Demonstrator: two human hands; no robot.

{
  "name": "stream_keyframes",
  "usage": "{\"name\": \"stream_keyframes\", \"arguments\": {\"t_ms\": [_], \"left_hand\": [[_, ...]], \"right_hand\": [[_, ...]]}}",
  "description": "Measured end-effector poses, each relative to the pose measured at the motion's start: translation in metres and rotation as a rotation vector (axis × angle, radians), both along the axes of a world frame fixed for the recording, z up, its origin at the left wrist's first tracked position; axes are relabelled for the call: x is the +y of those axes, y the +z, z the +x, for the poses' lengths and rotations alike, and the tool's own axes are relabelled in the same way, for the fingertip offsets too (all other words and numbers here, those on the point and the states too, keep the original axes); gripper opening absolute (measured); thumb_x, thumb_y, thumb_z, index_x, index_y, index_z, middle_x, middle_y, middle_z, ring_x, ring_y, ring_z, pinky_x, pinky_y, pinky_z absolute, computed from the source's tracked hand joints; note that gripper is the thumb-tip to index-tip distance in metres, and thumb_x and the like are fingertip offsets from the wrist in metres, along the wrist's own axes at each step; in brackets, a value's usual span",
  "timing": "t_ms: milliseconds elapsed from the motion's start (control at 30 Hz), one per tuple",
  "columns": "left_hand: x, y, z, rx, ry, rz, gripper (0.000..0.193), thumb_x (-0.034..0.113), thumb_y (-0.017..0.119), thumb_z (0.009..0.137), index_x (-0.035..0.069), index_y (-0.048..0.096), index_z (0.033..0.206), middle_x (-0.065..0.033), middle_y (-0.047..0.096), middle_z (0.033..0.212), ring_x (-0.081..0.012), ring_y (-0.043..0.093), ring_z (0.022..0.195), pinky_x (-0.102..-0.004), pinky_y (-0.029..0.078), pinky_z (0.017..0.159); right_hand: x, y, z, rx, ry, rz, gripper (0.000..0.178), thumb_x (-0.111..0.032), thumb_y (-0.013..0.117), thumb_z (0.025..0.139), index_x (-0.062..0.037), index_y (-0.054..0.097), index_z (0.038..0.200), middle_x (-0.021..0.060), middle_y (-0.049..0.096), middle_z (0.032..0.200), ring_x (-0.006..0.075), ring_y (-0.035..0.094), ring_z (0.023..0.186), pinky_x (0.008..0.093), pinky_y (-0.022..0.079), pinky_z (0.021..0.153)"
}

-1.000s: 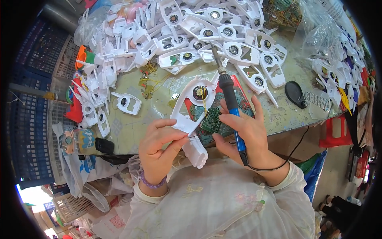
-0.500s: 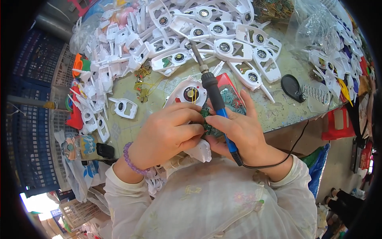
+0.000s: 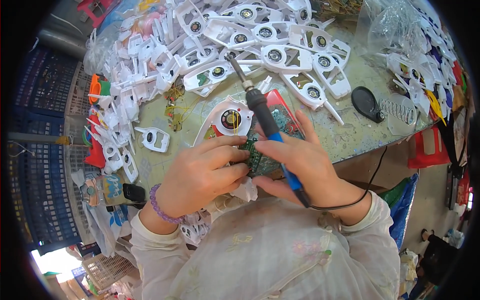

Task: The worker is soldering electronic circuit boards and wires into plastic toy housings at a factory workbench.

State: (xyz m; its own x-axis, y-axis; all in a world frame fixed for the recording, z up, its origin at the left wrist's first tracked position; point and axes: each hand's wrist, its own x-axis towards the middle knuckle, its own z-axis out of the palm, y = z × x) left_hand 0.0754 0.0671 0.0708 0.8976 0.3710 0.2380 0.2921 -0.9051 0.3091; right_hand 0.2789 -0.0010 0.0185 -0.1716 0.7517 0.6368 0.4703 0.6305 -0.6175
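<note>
Gripping the iron (image 3: 265, 115) — its blue and black handle slanting across the palm — the right hand (image 3: 300, 160) also brings its thumb to the edge of the green board (image 3: 256, 156). The left hand (image 3: 207, 165) has its fingers bunched at the board's other side; whether they pinch anything is hidden. The board sits between both hands, just below the speaker (image 3: 225, 120) in a white shell (image 3: 244, 114), with yellow wires (image 3: 235, 125) between them. More shells lie heaped on the desk (image 3: 325, 135) — near a black disc (image 3: 366, 104) and spring (image 3: 397, 110).
</note>
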Motion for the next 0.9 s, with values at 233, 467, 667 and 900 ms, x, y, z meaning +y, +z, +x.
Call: {"name": "stream_keyframes", "arguments": {"t_ms": [233,467,667,900], "left_hand": [[0.001,0.003,-0.002,0.011,-0.043,-0.039,0.019,0.008,0.071,0.066,0.005,0.065,0.084,-0.0053,0.063,0.097,-0.0249,0.060,0.105,-0.0336,0.054,0.074],[0.002,0.000,-0.006,-0.010,-0.041,-0.130,0.017,0.005,0.074,0.066,0.003,0.065,0.080,-0.0096,0.065,0.096,-0.0317,0.061,0.106,-0.0378,0.053,0.079],[0.001,0.000,-0.005,-0.020,-0.052,-0.133,0.016,0.005,0.074,0.066,0.002,0.063,0.078,-0.0097,0.065,0.097,-0.0313,0.060,0.107,-0.0377,0.053,0.080],[0.001,-0.003,-0.006,-0.028,-0.063,-0.126,0.016,0.004,0.074,0.066,0.002,0.063,0.077,-0.0092,0.064,0.098,-0.0302,0.060,0.108,-0.0372,0.053,0.080]], "right_hand": [[-0.029,0.000,0.051,0.155,0.010,0.111,0.056,-0.048,0.052,0.089,0.0014,0.059,0.114,0.0103,0.062,0.078,0.0227,0.053,0.059,0.0338,0.039,0.053],[-0.062,-0.001,0.065,0.562,-0.002,0.180,0.045,-0.038,0.037,0.098,-0.0021,0.061,0.084,0.0011,0.050,0.049,0.0132,0.038,0.035,0.0296,0.028,0.036],[-0.064,-0.003,0.056,0.527,0.128,0.080,0.046,-0.036,0.040,0.097,-0.0019,0.063,0.078,0.0014,0.047,0.046,0.0150,0.036,0.033,0.0293,0.026,0.035],[-0.062,-0.009,0.051,0.509,0.144,0.016,0.045,-0.036,0.039,0.098,-0.0028,0.062,0.078,0.0015,0.047,0.046,0.0143,0.037,0.032,0.0292,0.026,0.035]]}}
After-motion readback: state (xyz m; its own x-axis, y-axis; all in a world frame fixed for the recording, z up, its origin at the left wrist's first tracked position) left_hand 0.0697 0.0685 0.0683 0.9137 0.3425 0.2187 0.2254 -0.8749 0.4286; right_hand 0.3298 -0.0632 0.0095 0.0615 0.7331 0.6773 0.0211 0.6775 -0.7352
